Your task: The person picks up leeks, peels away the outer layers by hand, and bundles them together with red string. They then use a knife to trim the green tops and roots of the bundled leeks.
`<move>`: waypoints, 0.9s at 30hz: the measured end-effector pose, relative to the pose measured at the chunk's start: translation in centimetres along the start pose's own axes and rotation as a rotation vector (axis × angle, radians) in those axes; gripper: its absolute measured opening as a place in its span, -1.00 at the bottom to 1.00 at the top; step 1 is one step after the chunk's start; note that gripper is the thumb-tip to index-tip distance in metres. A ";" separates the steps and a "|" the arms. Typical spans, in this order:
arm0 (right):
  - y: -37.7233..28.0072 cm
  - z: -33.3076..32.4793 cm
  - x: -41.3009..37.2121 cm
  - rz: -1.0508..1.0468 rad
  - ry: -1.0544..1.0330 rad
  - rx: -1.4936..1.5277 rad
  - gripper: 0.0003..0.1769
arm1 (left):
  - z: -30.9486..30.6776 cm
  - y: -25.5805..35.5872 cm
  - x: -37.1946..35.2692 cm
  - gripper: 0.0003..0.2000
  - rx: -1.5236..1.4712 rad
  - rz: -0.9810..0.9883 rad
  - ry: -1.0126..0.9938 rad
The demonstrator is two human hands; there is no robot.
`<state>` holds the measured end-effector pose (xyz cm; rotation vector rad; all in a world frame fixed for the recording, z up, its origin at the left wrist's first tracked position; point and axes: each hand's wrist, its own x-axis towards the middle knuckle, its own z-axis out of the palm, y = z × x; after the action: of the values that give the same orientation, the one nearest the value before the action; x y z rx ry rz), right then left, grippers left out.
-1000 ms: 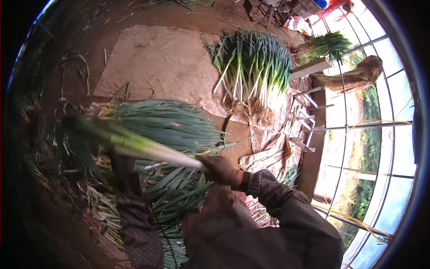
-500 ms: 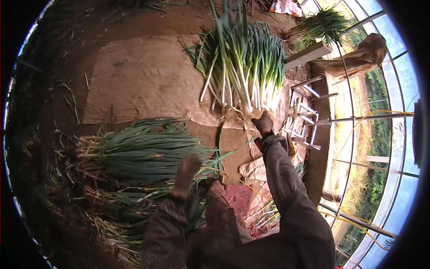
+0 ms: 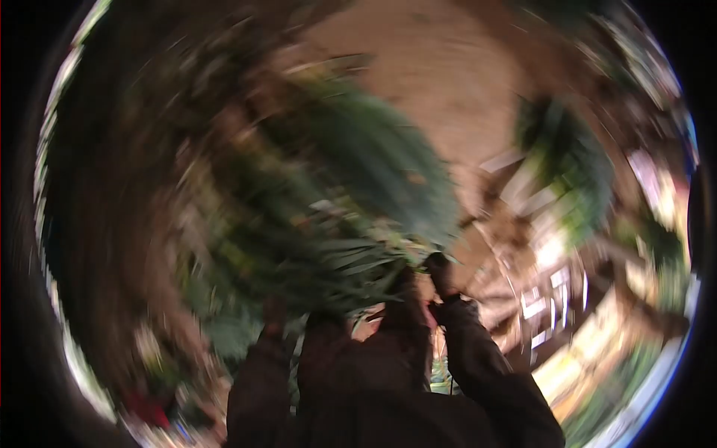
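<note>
Motion blur smears the whole view. A broad heap of untrimmed green onions (image 3: 366, 157) lies before me, its dark leaves pointing right. My right hand (image 3: 439, 272), in a dark glove, is just beyond my knee at the near right edge of the heap, by the leaf tips; its fingers are too smeared to read. Low on the left, my left hand (image 3: 274, 315) hangs close to the near leaves, dim and blurred, its grip hidden. Farther right, a pile of cleaned green onions (image 3: 571, 175) shows white stems and green tops.
A brown ground sheet (image 3: 441, 67) stretches beyond the heap. To the right of my right arm stands a pale metal frame (image 3: 549, 302). Bright clear sheeting (image 3: 665, 373) curves along the right edge.
My view has swung left, so the heap now fills the middle and the cleaned pile sits far right. My right hand has come away from the cleaned pile's root ends, back towards me.
</note>
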<state>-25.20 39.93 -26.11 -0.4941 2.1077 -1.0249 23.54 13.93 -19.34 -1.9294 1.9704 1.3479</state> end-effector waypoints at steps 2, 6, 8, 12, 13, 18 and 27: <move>-6.2 5.2 1.5 0.044 -0.120 0.222 -0.84 | -2.0 1.0 -0.3 -0.63 -0.114 -0.183 0.247; -18.7 15.3 2.8 0.016 -0.420 0.112 -0.79 | -4.6 -4.3 1.3 -0.58 -0.514 -0.197 0.510; -26.3 20.3 2.1 0.053 -0.587 0.090 -0.79 | -6.7 -4.9 2.8 -0.56 -0.576 -0.234 0.581; -30.1 34.5 3.9 -1.247 -0.737 -0.452 -0.82 | -11.3 -8.6 6.1 -0.60 -0.538 -0.226 0.719; -31.0 37.5 2.9 -1.026 -0.792 -0.384 -0.80 | -12.3 -9.8 7.0 -0.60 -0.445 -0.236 0.727; -32.2 51.5 -0.4 -0.613 -0.813 -0.537 -0.72 | -15.0 -14.7 10.9 -0.54 -0.210 -0.372 0.743; -32.1 57.7 -3.3 -0.517 -0.668 -0.850 -0.46 | -17.9 -15.0 16.0 -0.61 -0.100 -0.430 0.446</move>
<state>21.10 -7.22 -23.18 -1.6027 1.7192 -0.0756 41.83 -6.75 -25.69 -2.6881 1.4990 0.9816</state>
